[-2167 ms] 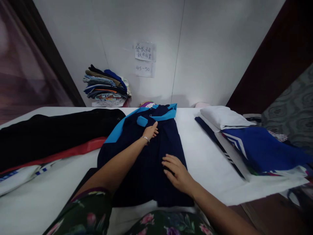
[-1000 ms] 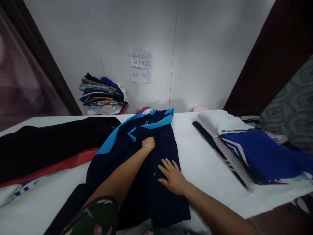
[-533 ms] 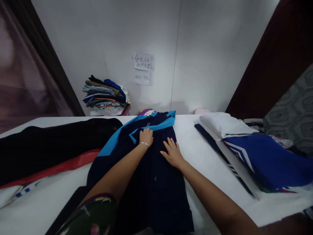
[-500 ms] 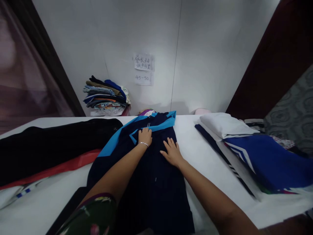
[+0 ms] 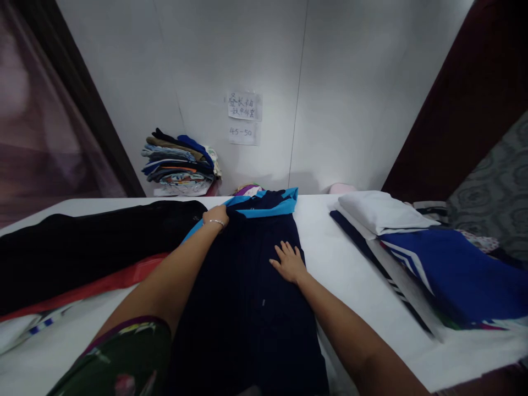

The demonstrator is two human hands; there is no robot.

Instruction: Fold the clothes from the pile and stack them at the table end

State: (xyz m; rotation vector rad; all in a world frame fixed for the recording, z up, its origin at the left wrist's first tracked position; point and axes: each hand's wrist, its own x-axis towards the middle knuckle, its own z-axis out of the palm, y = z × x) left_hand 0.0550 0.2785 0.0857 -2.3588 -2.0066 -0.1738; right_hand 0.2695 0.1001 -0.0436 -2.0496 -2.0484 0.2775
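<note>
A navy jacket [image 5: 251, 291] with light blue trim lies lengthwise in front of me, its collar end [image 5: 268, 204] toward the wall. At its upper left shoulder, my left hand [image 5: 215, 216] has its fingers curled around the cloth beside the blue panel. A thin bracelet circles that wrist. My right hand [image 5: 290, 262] rests flat on the right side of the jacket, fingers spread. The left forearm covers part of the jacket's left side, and its lower end runs out of view.
Black clothing [image 5: 94, 242] over a red garment [image 5: 127, 275] lies at left. On the right are folded white cloth [image 5: 381, 212] and a blue garment [image 5: 457, 275]. A stack of folded clothes [image 5: 181, 159] stands near the wall, beside handwritten paper signs [image 5: 244, 118]. Everything surrounds a white table [image 5: 330, 242].
My left hand has moved left and slightly away from me, from the jacket's upper middle to its left shoulder. The blue-edged flap there now lies flatter. My right hand stays nearly in place.
</note>
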